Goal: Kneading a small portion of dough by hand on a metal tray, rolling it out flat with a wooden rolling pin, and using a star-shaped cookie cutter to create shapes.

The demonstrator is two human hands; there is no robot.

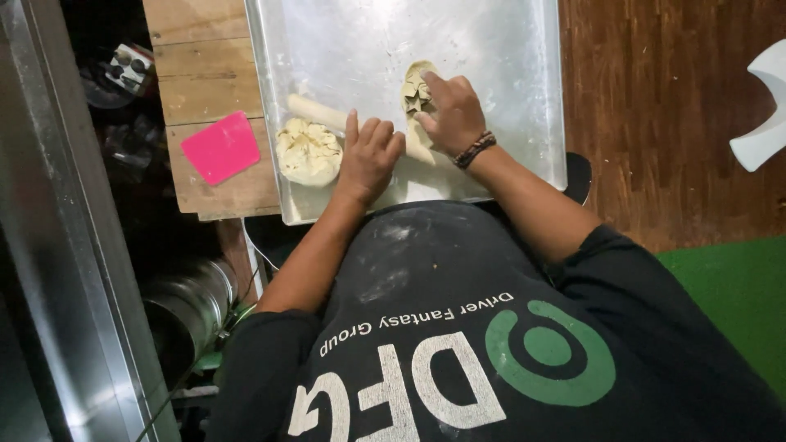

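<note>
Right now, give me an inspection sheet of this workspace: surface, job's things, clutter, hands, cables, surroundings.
Surface: floured metal tray lying on a wooden table.
Job's things: round dough lump at the tray's near left; folded dough piece further in; wooden rolling pin lying between them.
Clutter: pink scraper on the table, left of the tray.
Hands: left hand resting over the rolling pin beside the round lump; right hand, beaded bracelet on its wrist, fingertips on the folded piece.
Cables: nothing seen.
Surroundings: wooden floor, green mat, white object at right, metal cylinder lower left.
</note>
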